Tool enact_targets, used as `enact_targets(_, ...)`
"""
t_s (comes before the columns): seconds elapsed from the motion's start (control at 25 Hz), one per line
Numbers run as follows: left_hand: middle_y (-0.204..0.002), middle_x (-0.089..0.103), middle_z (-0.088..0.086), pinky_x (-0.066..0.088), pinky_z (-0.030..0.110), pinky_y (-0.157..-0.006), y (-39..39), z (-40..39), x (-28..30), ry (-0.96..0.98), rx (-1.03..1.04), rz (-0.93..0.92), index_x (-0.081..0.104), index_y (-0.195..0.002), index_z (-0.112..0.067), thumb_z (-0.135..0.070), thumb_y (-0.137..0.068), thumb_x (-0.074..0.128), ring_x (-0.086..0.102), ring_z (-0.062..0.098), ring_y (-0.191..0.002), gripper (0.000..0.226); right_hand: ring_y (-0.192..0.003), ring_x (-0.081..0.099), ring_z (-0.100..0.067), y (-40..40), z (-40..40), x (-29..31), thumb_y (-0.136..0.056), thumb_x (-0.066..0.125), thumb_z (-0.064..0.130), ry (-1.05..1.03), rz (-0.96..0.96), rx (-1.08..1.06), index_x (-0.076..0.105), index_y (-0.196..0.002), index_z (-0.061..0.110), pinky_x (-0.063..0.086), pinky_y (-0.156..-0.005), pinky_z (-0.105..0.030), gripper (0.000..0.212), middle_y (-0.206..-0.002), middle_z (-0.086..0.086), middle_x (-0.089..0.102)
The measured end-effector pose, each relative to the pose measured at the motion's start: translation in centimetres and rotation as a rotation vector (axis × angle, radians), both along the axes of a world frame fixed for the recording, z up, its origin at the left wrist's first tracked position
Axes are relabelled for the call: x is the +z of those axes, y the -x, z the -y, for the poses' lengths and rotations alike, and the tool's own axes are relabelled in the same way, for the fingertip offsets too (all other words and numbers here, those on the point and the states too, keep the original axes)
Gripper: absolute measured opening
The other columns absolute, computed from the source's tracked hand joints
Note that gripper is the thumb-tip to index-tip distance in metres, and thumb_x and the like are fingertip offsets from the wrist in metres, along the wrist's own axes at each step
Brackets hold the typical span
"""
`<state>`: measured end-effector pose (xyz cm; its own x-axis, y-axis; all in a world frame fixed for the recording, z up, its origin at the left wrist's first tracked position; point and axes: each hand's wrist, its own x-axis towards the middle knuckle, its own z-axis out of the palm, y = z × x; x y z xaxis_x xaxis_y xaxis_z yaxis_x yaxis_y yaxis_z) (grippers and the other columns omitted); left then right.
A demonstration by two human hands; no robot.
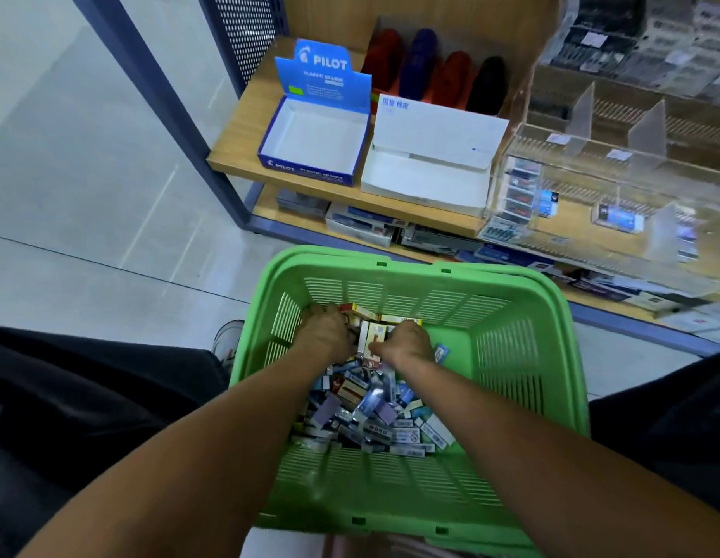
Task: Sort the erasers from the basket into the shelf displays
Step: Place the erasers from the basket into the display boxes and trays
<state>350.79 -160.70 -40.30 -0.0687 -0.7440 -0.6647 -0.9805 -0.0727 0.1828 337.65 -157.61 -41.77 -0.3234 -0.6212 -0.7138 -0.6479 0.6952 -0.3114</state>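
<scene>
Left hand (pixel 325 331): reaching into the basket (pixel 511 356), fingers curling over erasers (pixel 374 408); grip unclear.
Right hand (pixel 406 343): pinching a white eraser.
Blue box (pixel 314 147): sitting open on the shelf (pixel 237 126).
White box (pixel 430 171): lying beside it.

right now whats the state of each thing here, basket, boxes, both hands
green basket: on the floor, holds a heap of mixed erasers
blue Pilot box: on the shelf, flap up, empty
white box: beside it, flap up, looks empty
left hand: down in the basket, fingers curled among the erasers
right hand: in the basket, fingers curled around small boxed erasers
</scene>
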Motion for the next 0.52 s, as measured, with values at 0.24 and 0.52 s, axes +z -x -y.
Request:
enact_targets(0.24, -0.134, 0.046, 0.021, 0.047, 0.04, -0.098, 0.6, -0.2, 0.4, -0.06, -0.005, 0.012, 0.036, -0.134, -0.007, -0.038, -0.084, 0.073, 0.055, 0.035, -0.119, 0.069, -0.101, 0.066, -0.03, -0.9, -0.5, 0.4, -0.075, 0.081, 0.032, -0.065, 0.021, -0.053, 0.061, -0.107, 0.012, 0.055, -0.082, -0.035, 0.043, -0.113, -0.01, 0.067)
enact_targets(0.52, -0.126, 0.053, 0.013, 0.054, 0.032, -0.091, 0.1, 0.7, 0.7, -0.235, 0.063, -0.045, 0.044, -0.13, -0.005, -0.034, -0.077, 0.079, 0.056, 0.026, -0.118, 0.07, -0.091, 0.071, -0.022, 0.5, -0.8, -0.3, -0.071, 0.088, 0.023, -0.022, 0.306, -0.213, 0.071, -0.108, 0.01, 0.059, -0.081, -0.036, 0.042, -0.103, -0.007, 0.073)
